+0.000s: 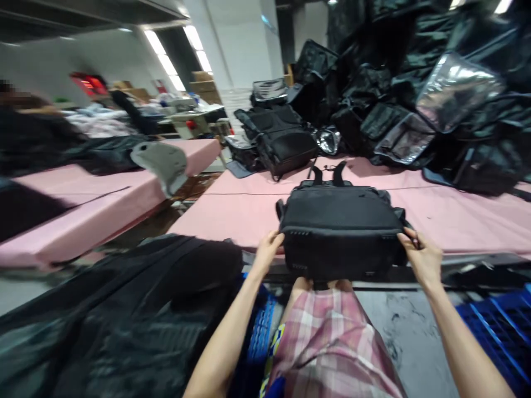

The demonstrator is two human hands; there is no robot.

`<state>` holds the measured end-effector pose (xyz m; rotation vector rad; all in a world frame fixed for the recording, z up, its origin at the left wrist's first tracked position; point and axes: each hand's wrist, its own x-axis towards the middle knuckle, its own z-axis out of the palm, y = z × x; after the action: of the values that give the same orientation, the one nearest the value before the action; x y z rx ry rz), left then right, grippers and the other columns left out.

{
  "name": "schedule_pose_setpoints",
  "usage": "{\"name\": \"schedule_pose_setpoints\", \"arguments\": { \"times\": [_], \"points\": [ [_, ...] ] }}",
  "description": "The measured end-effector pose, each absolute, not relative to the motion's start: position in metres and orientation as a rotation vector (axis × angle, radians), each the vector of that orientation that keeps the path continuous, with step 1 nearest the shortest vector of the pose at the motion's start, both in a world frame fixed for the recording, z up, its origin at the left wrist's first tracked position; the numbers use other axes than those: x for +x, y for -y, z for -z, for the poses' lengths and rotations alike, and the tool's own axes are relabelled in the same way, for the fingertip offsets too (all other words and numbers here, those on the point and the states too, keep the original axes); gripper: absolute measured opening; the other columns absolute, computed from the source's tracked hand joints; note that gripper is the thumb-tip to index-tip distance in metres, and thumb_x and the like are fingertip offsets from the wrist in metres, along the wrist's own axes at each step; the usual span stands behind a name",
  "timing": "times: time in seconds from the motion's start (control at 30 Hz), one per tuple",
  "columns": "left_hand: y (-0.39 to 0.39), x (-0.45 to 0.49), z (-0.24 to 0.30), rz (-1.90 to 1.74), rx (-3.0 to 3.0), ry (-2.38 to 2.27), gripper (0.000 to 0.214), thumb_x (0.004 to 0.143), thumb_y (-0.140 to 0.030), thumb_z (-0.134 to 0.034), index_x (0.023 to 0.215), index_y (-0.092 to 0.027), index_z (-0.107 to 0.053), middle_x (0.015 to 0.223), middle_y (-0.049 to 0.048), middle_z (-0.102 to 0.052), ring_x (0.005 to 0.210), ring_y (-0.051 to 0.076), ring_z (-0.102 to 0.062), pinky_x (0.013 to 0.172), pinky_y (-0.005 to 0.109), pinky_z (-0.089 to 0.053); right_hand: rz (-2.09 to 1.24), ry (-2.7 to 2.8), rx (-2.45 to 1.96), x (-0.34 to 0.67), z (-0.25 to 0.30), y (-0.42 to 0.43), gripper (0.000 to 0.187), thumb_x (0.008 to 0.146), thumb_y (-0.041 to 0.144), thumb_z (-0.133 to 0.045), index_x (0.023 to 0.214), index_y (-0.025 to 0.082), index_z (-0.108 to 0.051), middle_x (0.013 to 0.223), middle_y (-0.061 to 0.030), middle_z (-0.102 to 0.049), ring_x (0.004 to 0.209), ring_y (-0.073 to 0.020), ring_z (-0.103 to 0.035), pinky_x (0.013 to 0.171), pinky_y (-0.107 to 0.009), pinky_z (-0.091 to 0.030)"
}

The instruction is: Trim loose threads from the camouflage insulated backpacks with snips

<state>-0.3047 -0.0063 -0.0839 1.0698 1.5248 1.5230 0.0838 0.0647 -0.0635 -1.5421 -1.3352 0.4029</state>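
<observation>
A black backpack lies at the near edge of the pink-covered table, its base toward me and its straps pointing away. Part of it overhangs the edge above my knees. My left hand pinches its lower left corner between thumb and fingers. At the opposite side, my right hand grips the right corner, fingers curled behind the fabric. The backpack's far side and underside are hidden.
Black bags with silver linings form a tall pile at the back right. Another black backpack lies behind mine. Dark bags sit at my left, a blue crate at my right. A person is at the far left, near a grey chair.
</observation>
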Motion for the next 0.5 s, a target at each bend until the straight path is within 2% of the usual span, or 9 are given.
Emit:
{"name": "schedule_pose_setpoints", "arguments": {
  "times": [0.07, 0.13, 0.23, 0.33, 0.4, 0.5],
  "points": [
    [0.019, -0.314, 0.089, -1.427, 0.975, -1.535, 0.066, 0.069, -0.066, -0.053, 0.099, -0.008, -0.063, 0.096, 0.0128, -0.066, 0.089, 0.022, -0.062, 0.077, 0.032, -0.049, -0.512, 1.274, -1.575, 0.088, 0.071, -0.055, 0.053, 0.064, 0.054, -0.063, 0.098, 0.014, -0.07, 0.081, -0.0076, -0.068, 0.072, -0.0196, -0.058, 0.072, -0.033, -0.045],
    [0.023, -0.319, 0.091, -1.366, 1.013, -1.638, 0.067, 0.07, -0.067, -0.051, 0.101, -0.009, -0.063, 0.098, 0.013, -0.066, 0.092, 0.024, -0.061, 0.079, 0.033, -0.049, -0.631, 1.24, -1.589, 0.096, 0.082, -0.043, 0.055, 0.063, 0.053, -0.064, 0.099, 0.012, -0.069, 0.086, -0.0092, -0.069, 0.077, -0.0212, -0.061, 0.074, -0.033, -0.046],
    [0.017, -0.309, 0.086, -1.338, 1.206, -1.905, 0.057, 0.068, -0.057, -0.061, 0.108, -0.015, -0.061, 0.109, 0.0101, -0.063, 0.102, 0.026, -0.056, 0.089, 0.036, -0.044, -0.724, 1.248, -1.62, 0.109, 0.092, -0.031, 0.057, 0.062, 0.052, -0.065, 0.102, 0.011, -0.068, 0.091, -0.01, -0.069, 0.084, -0.0236, -0.062, 0.079, -0.035, -0.046],
    [0.016, -0.291, 0.082, -1.345, 1.264, -2.058, 0.044, 0.078, -0.047, -0.053, 0.112, -0.02, -0.06, 0.111, 0.0076, -0.063, 0.107, 0.025, -0.054, 0.095, 0.038, -0.039, -0.749, 1.254, -1.665, 0.118, 0.09, -0.033, 0.047, 0.057, 0.05, -0.07, 0.088, 0.015, -0.071, 0.085, -0.0073, -0.07, 0.085, -0.0259, -0.062, 0.08, -0.036, -0.044],
    [0.022, -0.282, 0.084, -1.376, 1.213, -2.087, 0.038, 0.083, -0.041, -0.048, 0.112, -0.021, -0.061, 0.109, 0.0073, -0.064, 0.109, 0.024, -0.054, 0.097, 0.039, -0.038, -0.75, 1.24, -1.667, 0.117, 0.086, -0.041, 0.041, 0.052, 0.049, -0.074, 0.077, 0.016, -0.071, 0.075, -0.0053, -0.068, 0.081, -0.0262, -0.061, 0.076, -0.035, -0.044],
    [0.032, -0.277, 0.089, -1.541, 0.994, -1.959, 0.037, 0.076, -0.036, -0.058, 0.109, -0.019, -0.064, 0.107, 0.0073, -0.065, 0.107, 0.024, -0.055, 0.097, 0.037, -0.038, -0.762, 1.193, -1.604, 0.108, 0.084, -0.056, 0.038, 0.05, 0.05, -0.075, 0.068, 0.017, -0.066, 0.06, -0.002, -0.061, 0.067, -0.0211, -0.058, 0.061, -0.029, -0.043]
  ]
}}
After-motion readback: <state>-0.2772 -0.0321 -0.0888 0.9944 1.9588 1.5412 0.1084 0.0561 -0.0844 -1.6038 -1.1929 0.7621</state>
